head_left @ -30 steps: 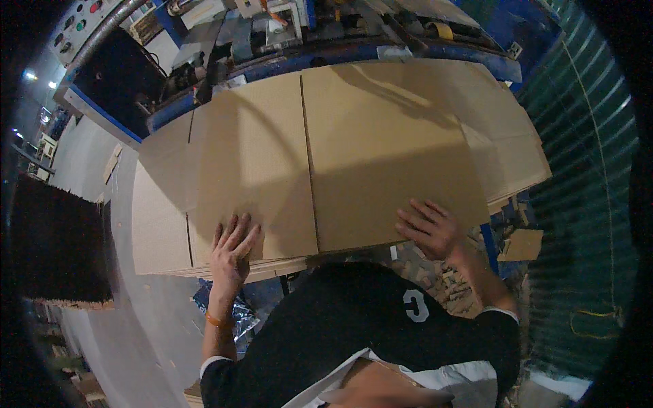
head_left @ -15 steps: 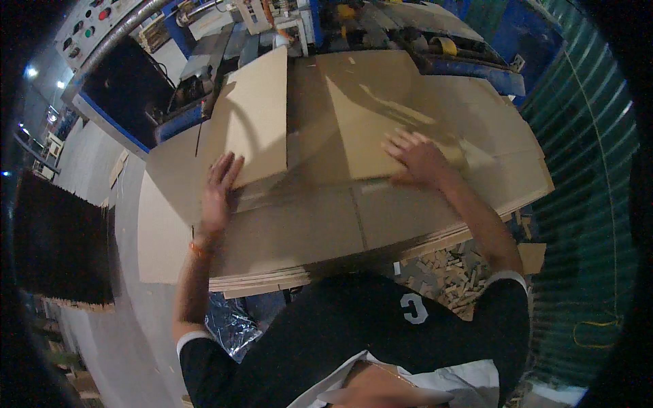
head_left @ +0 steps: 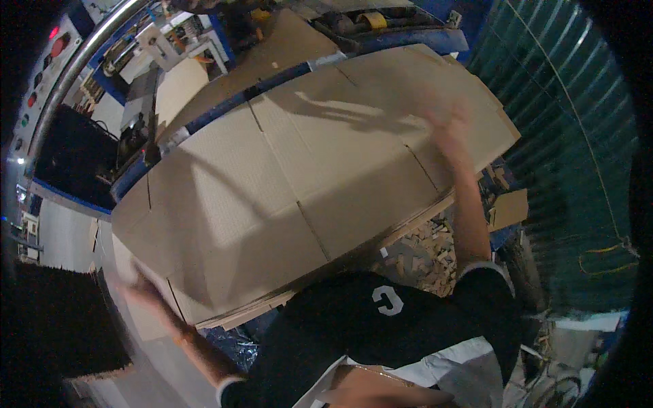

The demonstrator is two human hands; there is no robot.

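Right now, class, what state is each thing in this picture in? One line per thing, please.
Left hand: blurred, at the stack's left end; grip unclear
Right hand: blurred, over the stack's right part; grip unclear
Stack: cardboard, flat, top sheet slit
Far sheet: lying on the machine
Scraps: loose, heaped
Plastic: crumpled
Cord: looped

The cardboard stack (head_left: pixel 333 177) lies flat, its own support hidden from view. Beyond the stack, a blue-edged machine bed (head_left: pixel 442 42) bears another brown sheet (head_left: pixel 282 44). Cardboard offcuts (head_left: pixel 432 248) lie loosely heaped below the stack's near right edge.
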